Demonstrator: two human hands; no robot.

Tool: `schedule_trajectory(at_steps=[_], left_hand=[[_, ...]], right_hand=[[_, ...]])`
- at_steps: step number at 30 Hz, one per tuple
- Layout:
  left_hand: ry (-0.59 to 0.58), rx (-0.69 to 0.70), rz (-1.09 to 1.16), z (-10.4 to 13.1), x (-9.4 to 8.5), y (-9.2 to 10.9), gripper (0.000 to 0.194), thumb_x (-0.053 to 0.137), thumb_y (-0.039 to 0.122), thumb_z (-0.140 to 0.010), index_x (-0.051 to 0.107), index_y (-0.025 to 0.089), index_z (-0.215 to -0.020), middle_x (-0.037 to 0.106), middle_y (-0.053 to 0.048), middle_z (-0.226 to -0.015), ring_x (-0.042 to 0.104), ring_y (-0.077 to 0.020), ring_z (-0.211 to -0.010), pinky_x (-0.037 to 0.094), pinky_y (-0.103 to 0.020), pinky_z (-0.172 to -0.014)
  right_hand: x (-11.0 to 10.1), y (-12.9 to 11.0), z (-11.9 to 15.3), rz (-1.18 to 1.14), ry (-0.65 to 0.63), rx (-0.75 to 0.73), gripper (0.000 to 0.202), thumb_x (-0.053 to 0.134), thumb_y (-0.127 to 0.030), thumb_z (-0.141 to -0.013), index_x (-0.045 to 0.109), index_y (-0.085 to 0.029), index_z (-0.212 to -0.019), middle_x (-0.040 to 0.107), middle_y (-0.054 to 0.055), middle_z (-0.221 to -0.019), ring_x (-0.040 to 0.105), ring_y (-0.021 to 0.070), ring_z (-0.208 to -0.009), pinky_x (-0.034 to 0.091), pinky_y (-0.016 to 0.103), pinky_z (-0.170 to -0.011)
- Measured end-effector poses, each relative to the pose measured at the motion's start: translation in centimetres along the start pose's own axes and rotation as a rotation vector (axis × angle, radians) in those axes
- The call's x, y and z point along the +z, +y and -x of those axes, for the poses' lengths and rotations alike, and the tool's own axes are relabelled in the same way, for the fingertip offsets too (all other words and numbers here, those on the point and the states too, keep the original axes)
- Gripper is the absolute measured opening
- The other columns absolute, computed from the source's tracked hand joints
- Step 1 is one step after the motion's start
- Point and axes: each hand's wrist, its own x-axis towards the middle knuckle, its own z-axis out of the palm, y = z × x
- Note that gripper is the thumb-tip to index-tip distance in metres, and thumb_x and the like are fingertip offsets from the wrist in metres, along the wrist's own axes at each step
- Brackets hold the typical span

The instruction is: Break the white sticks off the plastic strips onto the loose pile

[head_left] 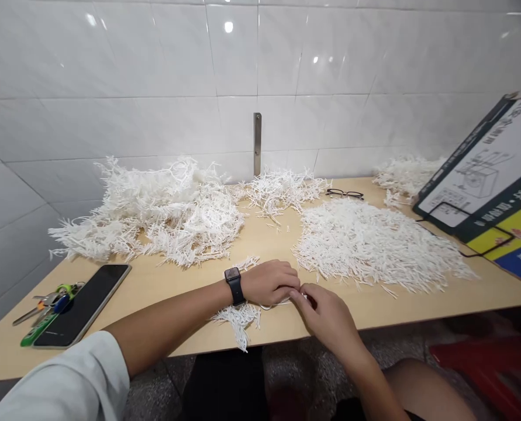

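Note:
My left hand (271, 282), with a black watch (234, 285) on its wrist, is closed, palm down, over the front part of the table. Its fingertips meet those of my right hand (329, 316), which is pinched shut. A thin white plastic branch piece (282, 302) shows just below the left fingers and runs between the two hands; most of it is hidden. Under and beside my left wrist lies a small bunch of white plastic branches (239, 321), partly hanging over the table's front edge.
A tangled heap of white branches (168, 210) covers the left back. To the right spreads a flatter pile of short white sticks (374, 242), with eyeglasses (345, 193) behind it. A phone (85, 304) with keys (49, 304) lies left. A printed box (483, 175) stands right.

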Motion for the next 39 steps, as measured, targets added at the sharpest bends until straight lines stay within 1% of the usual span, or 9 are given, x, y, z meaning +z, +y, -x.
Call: schedule_trajectory(at_steps=[7, 12, 16, 18, 20, 25, 31, 35, 39], left_hand=[[-0.105, 0.02, 0.018, 0.2, 0.1, -0.3, 0.021, 0.047, 0.026, -0.094, 0.065, 0.025, -0.082, 0.068, -0.005, -0.092, 0.056, -0.0197, -0.091, 0.039, -0.033, -0.089], [-0.099, -0.051, 0.021, 0.2, -0.3, -0.9, 0.027, 0.042, 0.031, -0.097, 0.063, 0.024, -0.083, 0.067, -0.006, -0.092, 0.056, -0.0198, -0.091, 0.039, -0.033, -0.089], [-0.031, -0.057, 0.083, 0.1, -0.4, -1.2, 0.028, 0.041, 0.034, -0.098, 0.062, 0.021, -0.085, 0.067, -0.006, -0.089, 0.056, -0.0182, -0.087, 0.04, -0.031, -0.086], [-0.004, -0.066, 0.115, 0.0, -0.3, -1.1, 0.028, 0.041, 0.035, -0.098, 0.062, 0.02, -0.086, 0.066, -0.006, -0.089, 0.056, -0.0178, -0.087, 0.041, -0.03, -0.086], [0.026, -0.072, 0.139, 0.0, -0.1, -1.1, 0.029, 0.042, 0.037, -0.098, 0.062, 0.019, -0.087, 0.066, -0.007, -0.089, 0.056, -0.0176, -0.086, 0.042, -0.03, -0.085], [0.093, -0.032, 0.195, 0.1, 0.2, -1.1, 0.033, 0.038, 0.038, -0.099, 0.06, 0.017, -0.087, 0.063, -0.007, -0.087, 0.055, -0.0164, -0.082, 0.043, -0.028, -0.079], [0.004, 0.069, 0.193, 0.0, 0.1, -1.1, 0.031, 0.036, 0.031, -0.099, 0.059, 0.019, -0.082, 0.064, -0.009, -0.087, 0.056, -0.0182, -0.085, 0.042, -0.03, -0.084], [-0.046, 0.086, 0.153, 0.1, 0.1, -1.2, 0.026, 0.041, 0.025, -0.097, 0.06, 0.02, -0.08, 0.067, -0.008, -0.089, 0.055, -0.0185, -0.086, 0.04, -0.031, -0.086], [-0.006, 0.064, 0.165, 0.2, 0.2, -1.9, 0.025, 0.043, 0.027, -0.097, 0.06, 0.02, -0.08, 0.066, -0.007, -0.088, 0.055, -0.0182, -0.084, 0.04, -0.031, -0.084]], right_hand=[[-0.9, 0.7, 0.5, 0.041, -0.221, -0.127, 0.042, 0.04, -0.041, -0.096, 0.044, -0.021, -0.06, 0.054, 0.0, -0.06, 0.049, 0.0152, -0.059, 0.028, 0.028, -0.057], [-3.6, 3.0, 0.9, -0.037, -0.268, -0.099, 0.044, 0.04, -0.038, -0.095, 0.041, -0.021, -0.055, 0.047, -0.001, -0.053, 0.045, 0.0146, -0.053, 0.03, 0.028, -0.053], [-5.7, 4.3, -1.4, 0.113, -0.047, -0.119, 0.032, 0.038, -0.034, -0.094, 0.066, -0.021, -0.085, 0.068, 0.007, -0.083, 0.059, 0.0223, -0.076, 0.041, 0.032, -0.068], [-5.7, 3.9, -2.7, 0.237, 0.149, -0.139, 0.034, 0.038, -0.03, -0.092, 0.067, -0.019, -0.106, 0.068, 0.013, -0.105, 0.059, 0.0287, -0.094, 0.041, 0.039, -0.08], [-4.9, 2.9, -3.4, 0.229, 0.207, -0.118, 0.034, 0.04, -0.034, -0.093, 0.066, -0.017, -0.108, 0.067, 0.015, -0.109, 0.058, 0.0303, -0.098, 0.04, 0.041, -0.083], [-2.5, 0.5, -3.0, -0.148, -0.216, -0.021, 0.039, 0.046, -0.052, -0.093, 0.062, -0.021, -0.075, 0.063, 0.003, -0.071, 0.055, 0.0188, -0.068, 0.04, 0.029, -0.063], [-1.6, 0.3, -2.3, -0.269, -0.351, -0.036, 0.037, 0.044, -0.044, -0.092, 0.041, -0.021, -0.063, 0.041, -0.004, -0.06, 0.039, 0.0128, -0.059, 0.03, 0.026, -0.056], [-1.7, 0.2, -1.8, -0.185, -0.382, -0.012, 0.029, 0.05, -0.027, -0.081, 0.031, -0.021, -0.059, 0.029, -0.005, -0.056, 0.03, 0.0108, -0.056, 0.022, 0.026, -0.052], [-3.6, 0.2, -1.3, -0.116, -0.564, -0.032, 0.024, 0.048, -0.016, -0.072, 0.034, -0.02, -0.054, 0.033, -0.005, -0.053, 0.032, 0.0104, -0.054, 0.022, 0.026, -0.051]])
